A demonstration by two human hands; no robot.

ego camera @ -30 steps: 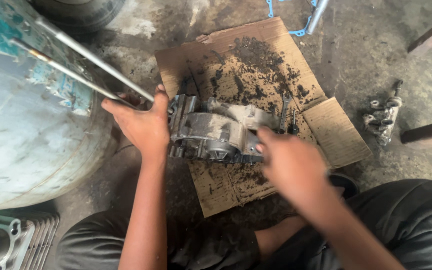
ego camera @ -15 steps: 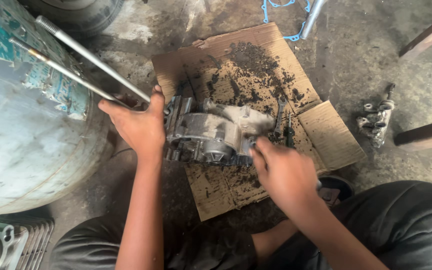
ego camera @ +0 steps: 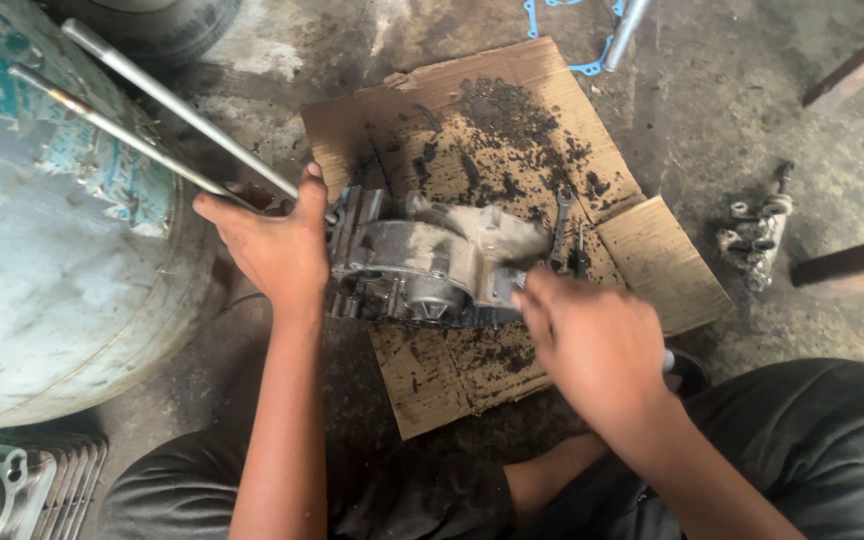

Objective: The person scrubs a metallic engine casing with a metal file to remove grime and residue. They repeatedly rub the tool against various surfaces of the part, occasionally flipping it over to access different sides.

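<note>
Head view: grimy grey metal engine casing [ego camera: 432, 262] on oil-stained cardboard sheet [ego camera: 512, 230] on the floor.
Left hand [ego camera: 274, 245] fingers spread, bracing its end; right hand [ego camera: 592, 340] blurred (grip: cannot tell). Greasy casing could slip, pinching fingers.

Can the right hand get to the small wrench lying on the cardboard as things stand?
Probably yes. The wrench lies bare on the cardboard just beyond the right hand, with nothing between them. The left hand braces the engine casing, which lies to the side of that path.
</note>
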